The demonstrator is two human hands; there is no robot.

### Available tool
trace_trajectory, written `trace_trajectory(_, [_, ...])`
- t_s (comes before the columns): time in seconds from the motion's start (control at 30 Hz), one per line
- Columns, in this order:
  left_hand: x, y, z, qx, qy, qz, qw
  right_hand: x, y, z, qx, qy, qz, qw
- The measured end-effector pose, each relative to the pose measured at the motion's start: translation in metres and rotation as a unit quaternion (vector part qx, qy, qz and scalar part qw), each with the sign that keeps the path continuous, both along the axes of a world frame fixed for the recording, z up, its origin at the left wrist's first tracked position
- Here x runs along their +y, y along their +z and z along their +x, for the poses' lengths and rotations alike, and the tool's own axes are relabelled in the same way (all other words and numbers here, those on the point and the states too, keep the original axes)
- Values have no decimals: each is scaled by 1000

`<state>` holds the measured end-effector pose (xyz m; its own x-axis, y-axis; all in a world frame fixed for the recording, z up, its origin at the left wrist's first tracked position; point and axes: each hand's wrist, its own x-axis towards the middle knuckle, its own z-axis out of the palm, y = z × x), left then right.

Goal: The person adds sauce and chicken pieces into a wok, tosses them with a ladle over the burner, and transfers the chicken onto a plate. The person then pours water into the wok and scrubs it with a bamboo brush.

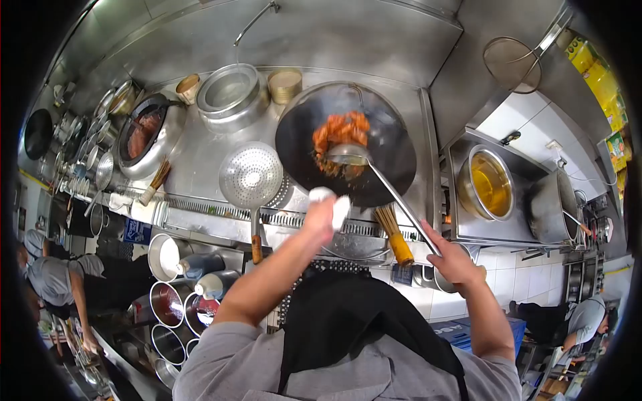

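My right hand (455, 260) is closed round the long handle of a ladle (349, 155). The ladle's bowl rests against orange-red chunks of food (342, 130) inside a large black wok (394, 144). At the wok's near rim, my left hand (321, 217) is closed on a white cloth (341, 210); it is slightly blurred, and the rim under the cloth is hidden. Left of the wok lies a perforated skimmer (251, 175) with a wooden handle. Between my hands, a bamboo brush (394, 237) with a yellow-wrapped grip sits at the stove's front edge.
A metal bowl of yellow oil (491, 184) and a tall pot (552, 207) stand to the right. Stacked metal basins (231, 97) are behind the skimmer. Sauce containers (167, 304) sit lower left. A mesh strainer (513, 65) hangs upper right. Another person (60, 277) stands at left.
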<state>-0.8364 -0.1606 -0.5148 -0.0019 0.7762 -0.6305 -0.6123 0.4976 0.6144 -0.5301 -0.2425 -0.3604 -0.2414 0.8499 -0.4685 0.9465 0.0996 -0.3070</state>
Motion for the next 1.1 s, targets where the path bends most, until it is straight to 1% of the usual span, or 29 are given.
trace_trajectory(0.03, [19,23,-4,-7,-51,-9,999,2,-6,11,23,18,2,1000])
trace_trajectory(0.07, [38,20,-5,-41,-71,-9,997,6,-15,12,20,25,10,999])
trace_trajectory(0.1, [58,1,-4,-43,-88,-32,995,10,-25,14,17,31,18,999])
trace_trajectory(0.17, [65,-36,5,1,-80,9,997,37,-50,7,-40,25,41,998])
trace_trajectory(0.2, [63,-68,11,9,-52,38,998,47,-54,-2,-61,3,41,997])
trace_trajectory(0.23, [53,-91,16,18,-24,68,997,59,-55,-14,-83,-19,43,995])
trace_trajectory(0.27, [28,-79,20,28,-8,64,998,65,-54,-20,-104,-40,46,993])
trace_trajectory(0.3, [2,-65,22,34,33,26,999,64,-50,-20,-106,-47,54,992])
trace_trajectory(0.33, [-24,-48,19,136,-22,-6,990,61,-42,-20,-107,-54,62,991])
trace_trajectory(0.37, [-42,-79,14,46,-26,20,998,55,-32,-19,-109,-61,68,990])
trace_trajectory(0.4, [-61,-52,18,40,-7,20,999,46,-24,-12,-84,-54,71,992])
trace_trajectory(0.43, [-72,-44,19,54,-4,24,998,32,-14,1,-61,-46,74,994])
trace_trajectory(0.47, [-70,-28,19,13,10,7,1000,21,-4,12,-39,-36,73,996])
trace_trajectory(0.5, [-61,-6,18,-30,28,-13,999,15,8,20,40,-71,0,997])
trace_trajectory(0.53, [-43,29,12,-18,0,-34,999,8,22,27,117,-106,-73,985])
trace_trajectory(0.57, [-20,43,1,-35,-54,-9,998,9,31,27,140,-137,-127,972])
trace_trajectory(0.6, [-2,70,2,-39,-82,-16,996,9,41,26,158,-169,-177,957])
trace_trajectory(0.63, [15,72,10,-30,-68,-28,997,16,23,30,166,-68,-81,980])
trace_trajectory(0.67, [30,62,10,-24,-70,-30,997,29,-14,39,170,33,18,985])
trace_trajectory(0.7, [43,43,10,-16,-74,-32,997,41,-27,35,125,73,52,988])
trace_trajectory(0.73, [50,15,10,-17,-75,1,997,53,-40,31,79,111,88,987])
trace_trajectory(0.77, [53,-20,8,-18,-77,31,996,67,-41,9,-12,87,55,995])
trace_trajectory(0.8, [53,-52,8,-20,-80,60,995,75,-48,-8,-47,67,62,995])
trace_trajectory(0.83, [44,-78,11,-41,-39,70,996,84,-54,-23,-82,49,71,993])
trace_trajectory(0.87, [24,-76,13,-13,-35,69,997,90,-56,-29,-118,31,79,989])
trace_trajectory(0.9, [3,-74,12,17,-32,66,997,88,-55,-30,-119,25,90,989])
trace_trajectory(0.97, [-28,-96,13,24,3,55,998,75,-52,-31,-121,12,112,986])
trace_trajectory(1.0, [-37,-65,15,29,12,13,999,61,-50,-26,-108,11,132,985])
trace_trajectory(1.1, [-7,-31,11,0,27,39,999,22,-40,-6,-55,0,97,994])
